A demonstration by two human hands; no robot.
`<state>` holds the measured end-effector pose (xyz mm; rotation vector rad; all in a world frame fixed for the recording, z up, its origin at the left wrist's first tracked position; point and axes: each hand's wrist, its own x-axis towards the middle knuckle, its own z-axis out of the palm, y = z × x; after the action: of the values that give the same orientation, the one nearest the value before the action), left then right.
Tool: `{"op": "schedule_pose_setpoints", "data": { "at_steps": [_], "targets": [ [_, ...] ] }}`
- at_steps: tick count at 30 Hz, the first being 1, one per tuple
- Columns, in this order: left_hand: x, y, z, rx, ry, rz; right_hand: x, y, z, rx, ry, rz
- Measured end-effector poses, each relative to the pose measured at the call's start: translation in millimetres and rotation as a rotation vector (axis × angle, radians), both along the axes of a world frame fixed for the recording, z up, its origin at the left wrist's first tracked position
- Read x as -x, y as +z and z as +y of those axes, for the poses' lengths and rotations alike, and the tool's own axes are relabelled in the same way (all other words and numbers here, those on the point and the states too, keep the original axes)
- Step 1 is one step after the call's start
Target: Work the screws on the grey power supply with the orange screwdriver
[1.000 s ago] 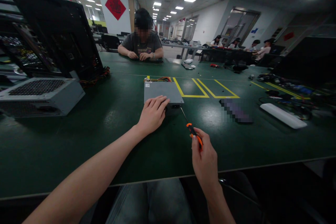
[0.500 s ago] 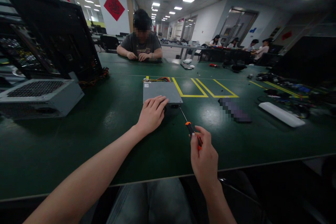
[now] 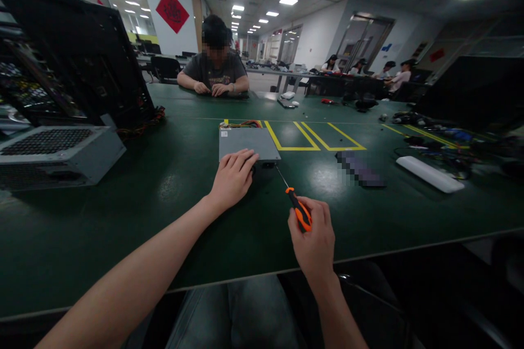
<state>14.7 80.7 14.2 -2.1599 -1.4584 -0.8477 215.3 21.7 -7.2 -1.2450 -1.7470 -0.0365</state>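
Note:
A grey metal computer power supply [image 3: 248, 142] lies on the green table, with coloured wires [image 3: 245, 124] at its far side. My left hand [image 3: 231, 180] holds its near edge, fingers bent over the top; the thumb is hidden. In my right hand [image 3: 313, 234] is a screwdriver [image 3: 298, 207] with a black and orange handle, gripped between thumb and fingers. Its thin shaft slants up and left, and the tip meets the near face of the power supply by its right corner. Whether it sits in a screw is too small to tell.
Left stand a larger power supply [image 3: 61, 152] and an open black computer case [image 3: 82, 60]. Yellow tape [image 3: 298, 148] marks the table. To the right lie a blurred-out flat object [image 3: 360, 169], a white bar [image 3: 429, 173] and tangled cables [image 3: 438, 144]. A person [image 3: 215, 65] sits opposite.
My right fingers have shifted round the screwdriver handle, so more of its orange shows. The whole view has slid slightly left. My left hand stays on the power supply.

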Motion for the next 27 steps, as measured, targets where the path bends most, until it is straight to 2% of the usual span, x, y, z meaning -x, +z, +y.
{"op": "schedule_pose_setpoints", "data": {
  "at_steps": [9, 16, 21, 27],
  "targets": [
    [0.8, -1.7, 0.3, -0.004, -0.005, 0.003, -1.0, -1.6, -1.9, 0.011, 0.014, -0.004],
    [1.4, -1.2, 1.2, 0.0, -0.001, 0.01, -0.1, -1.8, -3.2, -0.051, 0.029, -0.027],
    [1.2, -0.2, 0.1, 0.003, 0.0, 0.015, -3.7, -3.3, -2.6, 0.01, 0.053, -0.021],
    [0.6, 0.1, 0.1, -0.007, 0.014, 0.026, -0.6, -1.7, 0.1, 0.006, 0.004, -0.051]
  ]
}}
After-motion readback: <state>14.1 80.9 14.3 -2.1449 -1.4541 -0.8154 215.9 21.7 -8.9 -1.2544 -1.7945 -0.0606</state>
